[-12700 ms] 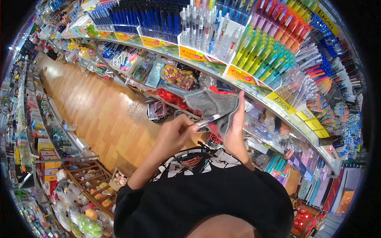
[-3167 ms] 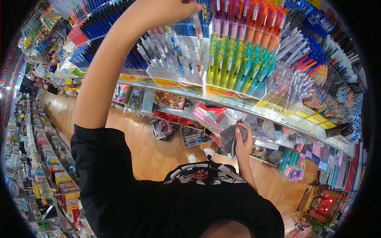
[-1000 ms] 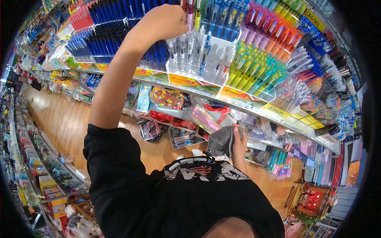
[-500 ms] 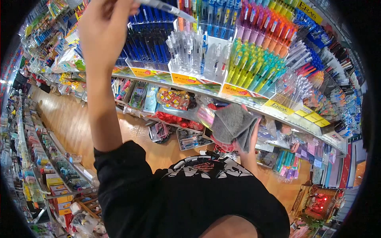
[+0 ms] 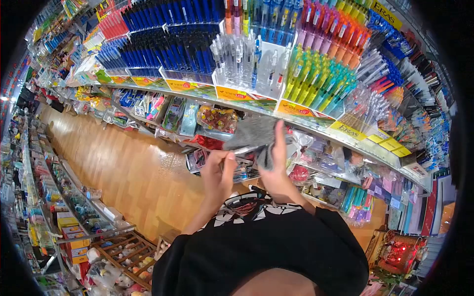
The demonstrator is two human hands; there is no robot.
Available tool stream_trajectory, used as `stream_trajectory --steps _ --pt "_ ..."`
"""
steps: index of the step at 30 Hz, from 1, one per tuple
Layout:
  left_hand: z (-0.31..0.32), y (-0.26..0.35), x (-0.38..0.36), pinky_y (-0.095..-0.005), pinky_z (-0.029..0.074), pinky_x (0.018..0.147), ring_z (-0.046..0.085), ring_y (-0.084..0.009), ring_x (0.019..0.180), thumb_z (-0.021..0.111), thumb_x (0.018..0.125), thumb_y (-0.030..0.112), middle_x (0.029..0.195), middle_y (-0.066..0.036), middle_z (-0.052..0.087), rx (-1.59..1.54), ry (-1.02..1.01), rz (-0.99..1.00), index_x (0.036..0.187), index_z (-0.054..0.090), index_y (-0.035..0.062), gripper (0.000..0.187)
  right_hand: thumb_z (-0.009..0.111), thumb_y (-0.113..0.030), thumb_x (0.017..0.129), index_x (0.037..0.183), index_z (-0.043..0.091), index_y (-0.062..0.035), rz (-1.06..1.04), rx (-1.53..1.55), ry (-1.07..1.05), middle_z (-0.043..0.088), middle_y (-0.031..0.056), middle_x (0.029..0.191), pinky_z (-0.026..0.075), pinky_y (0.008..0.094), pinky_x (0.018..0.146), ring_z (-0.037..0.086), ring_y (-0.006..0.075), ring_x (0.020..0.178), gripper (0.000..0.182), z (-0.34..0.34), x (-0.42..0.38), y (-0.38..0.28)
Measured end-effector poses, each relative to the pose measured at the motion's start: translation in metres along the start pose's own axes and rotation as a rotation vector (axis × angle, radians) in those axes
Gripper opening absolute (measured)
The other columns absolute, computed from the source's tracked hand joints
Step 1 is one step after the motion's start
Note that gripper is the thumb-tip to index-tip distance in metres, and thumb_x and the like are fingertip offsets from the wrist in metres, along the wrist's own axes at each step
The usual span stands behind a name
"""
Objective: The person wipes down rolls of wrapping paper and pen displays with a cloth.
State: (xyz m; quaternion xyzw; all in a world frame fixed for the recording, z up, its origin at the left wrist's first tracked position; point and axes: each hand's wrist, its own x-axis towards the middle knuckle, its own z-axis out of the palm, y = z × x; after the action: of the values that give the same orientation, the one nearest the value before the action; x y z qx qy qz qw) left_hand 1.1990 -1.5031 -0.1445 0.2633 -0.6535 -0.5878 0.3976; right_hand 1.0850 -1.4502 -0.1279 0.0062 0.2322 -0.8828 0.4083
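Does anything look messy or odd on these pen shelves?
Nothing obviously spilled or damaged. One odd spot: the clear-pen compartment near the middle looks sparse on its right side, with just a few pens and bare white showing, while the yellow and teal pens beside it stand packed.

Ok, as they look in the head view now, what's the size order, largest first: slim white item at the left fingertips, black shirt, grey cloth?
1. Black shirt
2. Grey cloth
3. Slim white item, slightly blurred
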Motion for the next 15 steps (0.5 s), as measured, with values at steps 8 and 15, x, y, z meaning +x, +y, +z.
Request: stream_trajectory --steps 8,15 --pt "-0.056 0.027 0.029 -0.0206 0.040 0.056 0.050 -0.0088 0.062 0.046 0.085 0.007 0.066 -0.005 0.052 0.060 0.332 0.256 0.082 0.048 -0.0002 0.008 0.048 -0.036 0.084 0.102 0.051 -0.0059 -0.229 -0.086 0.343 0.058 0.0078 0.097 0.045 0.0337 0.078 0.057 0.0216 0.087 0.036 -0.030 0.010 -0.046" --pt "-0.015 0.125 0.121 -0.0231 0.045 0.062 0.057 -0.0112 0.068 0.053 0.082 0.009 0.072 -0.007 0.059 0.333 0.149 0.670 0.084 0.056 -0.0041 0.014 0.050 -0.031 0.084 0.104 0.051 -0.0065 -0.374 -0.154 0.307 0.057 0.0068 0.098 0.044 0.0344 0.078 0.056 0.0208 0.088 0.032 -0.072 0.006 -0.078"
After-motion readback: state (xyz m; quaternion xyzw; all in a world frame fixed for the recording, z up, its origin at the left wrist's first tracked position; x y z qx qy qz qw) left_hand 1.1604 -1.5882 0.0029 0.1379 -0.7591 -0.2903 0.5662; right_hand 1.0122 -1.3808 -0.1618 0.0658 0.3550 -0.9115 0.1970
